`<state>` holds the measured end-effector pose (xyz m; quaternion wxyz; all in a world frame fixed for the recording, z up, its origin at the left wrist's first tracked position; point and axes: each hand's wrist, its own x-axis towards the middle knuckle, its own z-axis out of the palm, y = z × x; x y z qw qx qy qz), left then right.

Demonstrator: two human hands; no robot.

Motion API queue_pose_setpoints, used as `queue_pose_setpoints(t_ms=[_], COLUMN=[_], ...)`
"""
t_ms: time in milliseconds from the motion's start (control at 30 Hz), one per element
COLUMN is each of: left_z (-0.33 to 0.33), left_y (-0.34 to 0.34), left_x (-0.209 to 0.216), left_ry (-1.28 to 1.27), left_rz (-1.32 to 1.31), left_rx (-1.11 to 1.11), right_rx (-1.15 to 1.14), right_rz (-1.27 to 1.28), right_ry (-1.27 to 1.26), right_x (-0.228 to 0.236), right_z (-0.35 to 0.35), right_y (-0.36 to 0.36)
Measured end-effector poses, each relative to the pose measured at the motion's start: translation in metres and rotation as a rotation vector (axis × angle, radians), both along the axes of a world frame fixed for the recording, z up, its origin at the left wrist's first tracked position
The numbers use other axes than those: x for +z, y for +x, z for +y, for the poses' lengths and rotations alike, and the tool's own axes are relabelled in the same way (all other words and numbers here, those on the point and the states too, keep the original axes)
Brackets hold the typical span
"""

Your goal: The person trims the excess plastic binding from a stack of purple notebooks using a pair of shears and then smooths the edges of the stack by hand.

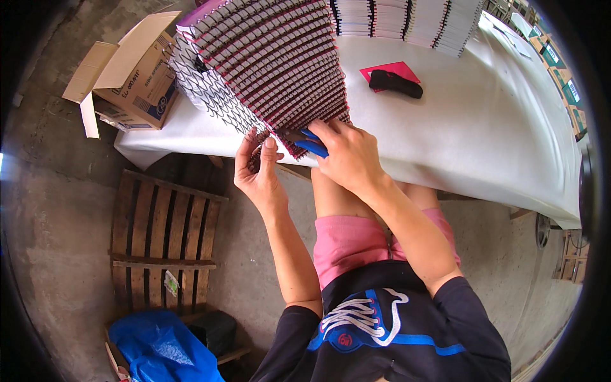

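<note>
A tall stack of wire-bound notebooks (273, 57) leans at the table's near edge, its rows of dark and reddish binding loops turned toward me. My right hand (353, 153) is closed around blue-handled pliers (313, 148), whose jaws rest against the stack's lowest bindings. Just left of the jaws, my left hand (262, 175) has its thumb and fingers curled around a short dark-reddish length of binding wire (255, 159) at the near corner. The exact contact of the jaws is partly hidden by my right fingers.
A white-covered table (471, 127) holds a black pouch (396, 84) on a red card (407, 69), with more bound stacks (388, 19) behind. An open cardboard box (137, 83) sits at left. Below are a wooden pallet (162, 235) and a blue plastic bag (162, 347).
</note>
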<state>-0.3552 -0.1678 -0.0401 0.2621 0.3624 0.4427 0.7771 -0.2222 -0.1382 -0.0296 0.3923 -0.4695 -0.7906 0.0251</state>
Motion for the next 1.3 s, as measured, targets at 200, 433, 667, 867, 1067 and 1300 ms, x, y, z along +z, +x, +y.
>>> queue_pose_setpoints(t_ms=[200, 433, 667, 867, 1067, 1300], left_z=[-0.011, -0.007, -0.005, -0.005, -0.011, -0.009], left_y=[-0.015, -0.016, -0.004, -0.011, -0.018, -0.02], left_x=[0.006, 0.007, 0.006, 0.003, 0.013, 0.017], left_ry=[-0.046, 0.009, 0.002, 0.049, 0.057, 0.057], left_rz=[0.079, -0.007, 0.0, -0.047, 0.024, -0.086], left_rx=[-0.117, -0.18, -0.068, -0.027, -0.133, -0.134], right_rx=[-0.048, -0.047, 0.019, 0.017, -0.053, -0.081], right_rz=[-0.03, -0.077, -0.039, -0.014, -0.068, -0.146], right_ry=[0.148, 0.097, -0.029, -0.004, 0.116, 0.093], right_x=[0.02, 0.027, 0.014, 0.025, 0.037, 0.045], right_z=[-0.009, -0.012, -0.003, -0.013, -0.012, -0.017], right_y=[0.011, 0.001, 0.003, 0.01, 0.007, 0.001])
